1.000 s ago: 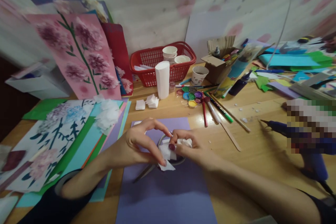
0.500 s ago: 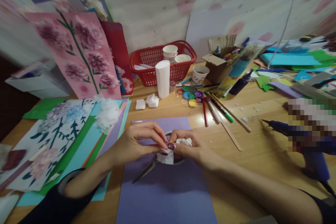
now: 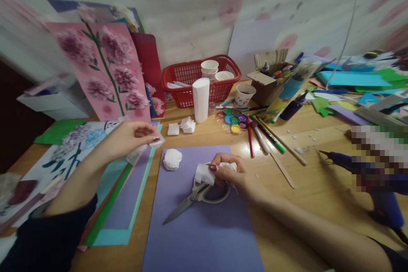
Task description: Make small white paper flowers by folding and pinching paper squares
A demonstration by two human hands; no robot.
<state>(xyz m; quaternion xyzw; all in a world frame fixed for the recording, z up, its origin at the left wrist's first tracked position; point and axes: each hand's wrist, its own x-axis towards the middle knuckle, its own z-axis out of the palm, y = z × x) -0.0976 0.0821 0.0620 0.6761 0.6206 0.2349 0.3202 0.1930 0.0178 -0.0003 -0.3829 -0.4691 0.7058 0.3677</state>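
Note:
My left hand is over the colored sheets on the left, its thumb and fingers pinching a thin white tissue piece. More white tissue shows under that hand, partly hidden by it. Over the purple paper, my right hand is closed on crumpled white tissue, part of which sticks out past the thumb. Scissors lie on the purple paper with blades pointing to the lower left, their handles partly beneath my right hand. A round white tissue wad rests near the sheet's upper left corner.
Small white tissue squares and a white roll stand before a red basket with paper cups. Paints, brushes and pens lie right of them. A paper cup and a glue gun are farther right.
My left hand has moved left, away from my right hand, to the tissue over the colored sheets. The round wad and the scissors' handles have come into view. My right hand still holds tissue.

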